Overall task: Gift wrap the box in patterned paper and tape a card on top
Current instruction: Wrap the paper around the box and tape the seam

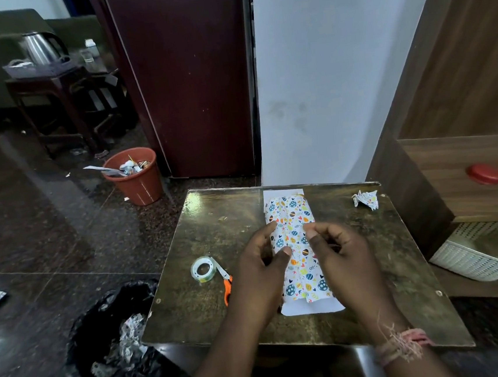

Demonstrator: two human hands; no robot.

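The box (299,270) lies lengthwise on the small brown table (215,234), covered in white paper printed with coloured eggs and hearts. Plain white paper sticks out at its far end (283,192) and near end (312,308). My left hand (258,266) is over the box's left edge, its forefinger and thumb tips touching the paper. My right hand (339,252) hovers over the right side, fingers curled, thumb and forefinger tips pinched together. I cannot tell whether clear tape is between them. No card is in view.
A clear tape roll (203,269) and orange-handled scissors (227,284) lie left of the box. A crumpled paper scrap (366,200) sits at the far right corner. A black bin bag (113,338), an orange bin (134,176) and a white basket (476,253) stand around the table.
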